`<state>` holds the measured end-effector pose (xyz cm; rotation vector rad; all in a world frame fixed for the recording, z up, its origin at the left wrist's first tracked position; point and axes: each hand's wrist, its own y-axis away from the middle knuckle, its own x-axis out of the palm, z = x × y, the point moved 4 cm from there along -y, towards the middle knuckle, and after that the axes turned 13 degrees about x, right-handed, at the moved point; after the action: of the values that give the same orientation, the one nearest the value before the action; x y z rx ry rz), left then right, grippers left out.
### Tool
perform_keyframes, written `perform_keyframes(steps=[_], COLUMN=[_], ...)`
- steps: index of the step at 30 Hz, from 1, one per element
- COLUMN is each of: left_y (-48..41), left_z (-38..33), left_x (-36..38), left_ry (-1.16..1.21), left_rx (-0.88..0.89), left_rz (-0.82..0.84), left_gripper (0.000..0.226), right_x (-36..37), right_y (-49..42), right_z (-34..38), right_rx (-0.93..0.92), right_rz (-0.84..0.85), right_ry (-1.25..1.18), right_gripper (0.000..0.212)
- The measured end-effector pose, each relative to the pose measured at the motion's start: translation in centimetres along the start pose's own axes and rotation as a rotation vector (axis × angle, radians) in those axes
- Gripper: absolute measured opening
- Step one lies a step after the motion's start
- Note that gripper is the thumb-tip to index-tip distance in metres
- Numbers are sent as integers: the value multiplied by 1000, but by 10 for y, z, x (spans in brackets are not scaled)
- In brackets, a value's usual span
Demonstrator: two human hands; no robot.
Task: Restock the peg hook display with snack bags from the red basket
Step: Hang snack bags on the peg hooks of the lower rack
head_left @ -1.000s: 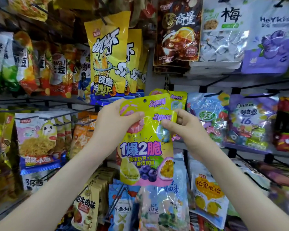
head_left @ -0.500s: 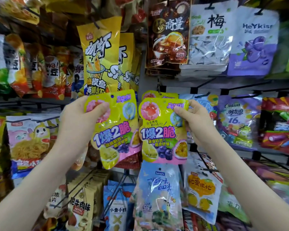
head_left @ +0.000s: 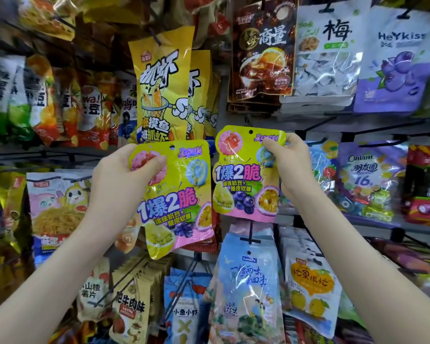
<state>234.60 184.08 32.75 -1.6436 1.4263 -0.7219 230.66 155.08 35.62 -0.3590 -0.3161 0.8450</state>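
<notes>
Though apart, two bags (head_left: 179, 194) (head_left: 243, 175), two hands (head_left: 119, 180) (head_left: 293, 167).

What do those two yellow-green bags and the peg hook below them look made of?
The left bag and right bag look like thin glossy printed plastic film: glare patches, crinkles where pinched. The peg hook below is a slim dark rod, probably coated metal, matte.

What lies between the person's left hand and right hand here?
Head view: two matching yellow-green snack bags side by side. The left hand grips the tilted bag; the right hand pinches the upright bag at its top corner.
</notes>
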Motion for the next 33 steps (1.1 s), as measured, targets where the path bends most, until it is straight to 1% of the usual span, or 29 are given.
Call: perform_keyframes(steps=[4, 7, 9, 13, 14, 16, 17, 19, 22, 26, 30, 33], left_y=[0, 0, 0, -1, -1, -1, -1, -2, -3, -7, -9, -8], left_z=[-3, -1, 0, 2, 4, 4, 4, 3, 3, 0, -1, 0], left_x=[13, 20, 26, 36, 37, 39, 40, 41, 40, 36, 32, 31], left_ry=[14, 25, 35, 72, 65, 65, 68, 60, 60, 72, 68, 63], left_rx=[9, 18, 0, -43, -46, -26, -25, -38, -40, -57, -42, -45], left_rz=[28, 29, 48, 83, 78, 61, 62, 61, 65, 69, 53, 45], left_gripper=[40, 36, 44, 62, 59, 37, 32, 32, 41, 70, 57, 61], right_x=[3, 2, 1, 5, 5, 4, 3, 2, 5, 8, 12, 12], right_y=[-1, 0, 2, 7, 7, 4, 3, 0, -2, -3, -3, -3], right_z=[-4, -8, -9, -7, -5, -3, -2, -2, -4, -7, -5, 0], right_rx=[1, 11, 1, -43, -56, -67, -64, -39, -20, -23, -41, -67], right_rz=[0, -42, -49, 29, 15, -40, -62, -83, -67, -69, -65, -111], right_ry=[78, 104, 89, 82, 84, 75, 71, 94, 121, 129, 126, 134], right_gripper=[19, 18, 19, 17, 18, 18, 18, 18, 23, 22, 22, 22])
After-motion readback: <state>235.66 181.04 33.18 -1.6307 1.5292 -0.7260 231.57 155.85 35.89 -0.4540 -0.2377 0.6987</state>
